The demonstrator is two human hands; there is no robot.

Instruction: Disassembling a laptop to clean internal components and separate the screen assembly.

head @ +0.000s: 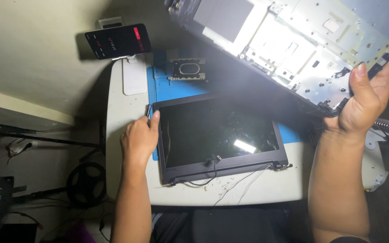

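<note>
My left hand (139, 138) is resting its curled fingers against the left edge of the laptop screen panel (219, 135), lying flat on the white table (122, 112). My right hand (366, 100) is gripping the laptop base shell (293, 45), tilted above the table.

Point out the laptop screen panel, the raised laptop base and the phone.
Screen panel (217, 130), head view: middle of dark glass.
Laptop base (302, 49), head view: bare metal underside.
Phone (118, 41), head view: screen centre.
</note>
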